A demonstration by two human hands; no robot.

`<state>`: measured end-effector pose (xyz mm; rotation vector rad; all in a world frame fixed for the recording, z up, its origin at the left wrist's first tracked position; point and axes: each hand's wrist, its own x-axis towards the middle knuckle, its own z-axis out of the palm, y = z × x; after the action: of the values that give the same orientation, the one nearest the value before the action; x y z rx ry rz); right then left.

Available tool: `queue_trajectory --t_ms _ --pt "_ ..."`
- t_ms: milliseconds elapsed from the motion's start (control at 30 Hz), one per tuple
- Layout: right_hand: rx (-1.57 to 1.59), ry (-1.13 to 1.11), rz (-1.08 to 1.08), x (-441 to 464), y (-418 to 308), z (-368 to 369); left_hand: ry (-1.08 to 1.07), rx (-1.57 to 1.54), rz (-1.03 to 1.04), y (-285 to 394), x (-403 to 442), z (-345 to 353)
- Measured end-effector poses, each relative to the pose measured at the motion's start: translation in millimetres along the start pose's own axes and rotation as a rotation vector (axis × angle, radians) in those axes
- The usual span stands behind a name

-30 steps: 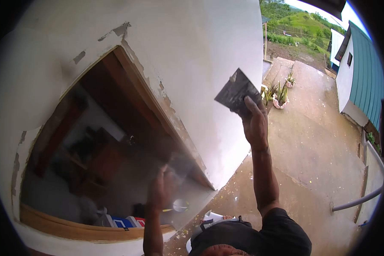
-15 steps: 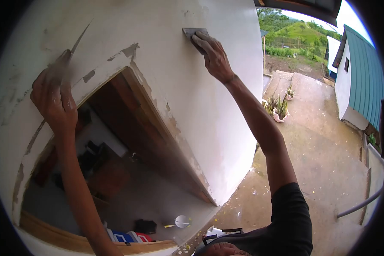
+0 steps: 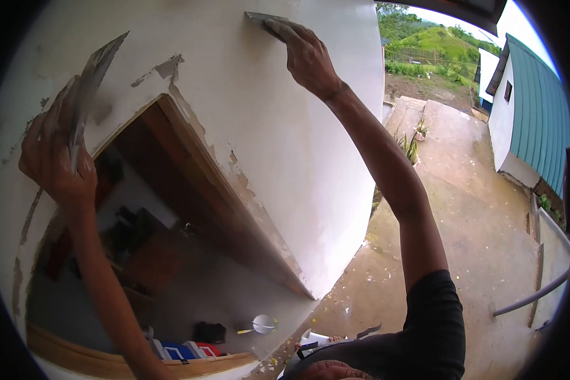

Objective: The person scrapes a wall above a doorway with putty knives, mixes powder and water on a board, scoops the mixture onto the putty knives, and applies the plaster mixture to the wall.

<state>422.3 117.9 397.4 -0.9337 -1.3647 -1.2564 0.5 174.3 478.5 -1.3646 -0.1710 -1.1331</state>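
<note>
My right hand [image 3: 310, 61] grips a flat dark scraper blade [image 3: 259, 20], its edge against the upper part of the white wall [image 3: 278, 139]. At the left, my left hand [image 3: 60, 149] holds a second flat plate [image 3: 98, 76] tilted upright, seen nearly edge-on, with pale smears on it and on the fingers. This plate is in front of the wall, above the opening's corner. Bare grey patches [image 3: 169, 67] run along the edge of the opening.
The wooden-framed opening [image 3: 190, 139] shows a room with a white bowl [image 3: 263, 324] and blue and red boxes [image 3: 182, 350] low down. On the right are a concrete path [image 3: 462, 209], potted plants [image 3: 420, 131], a teal-roofed building [image 3: 538, 107] and a grey pipe [image 3: 529, 296].
My right hand first came up from beside the wall onto it, then slid its blade up and left. My left hand rose from low before the opening, then shifted slightly left and down.
</note>
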Motion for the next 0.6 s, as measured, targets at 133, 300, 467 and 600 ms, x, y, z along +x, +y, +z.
queue_trajectory --t_ms 133,300,467,600 --pt "-0.023 -0.096 -0.052 -67 -22 -3 -0.027 -0.009 0.015 3 3 -2" --pt "0.062 -0.334 0.061 -115 -55 -51 0.001 -0.135 0.107 -10 9 2" --pt "0.055 -0.139 0.171 -48 -30 -51 -0.032 -0.041 0.04 3 5 -5" --pt "0.014 -0.059 0.078 -23 -18 -15 -0.034 -0.097 0.016 6 7 -6"
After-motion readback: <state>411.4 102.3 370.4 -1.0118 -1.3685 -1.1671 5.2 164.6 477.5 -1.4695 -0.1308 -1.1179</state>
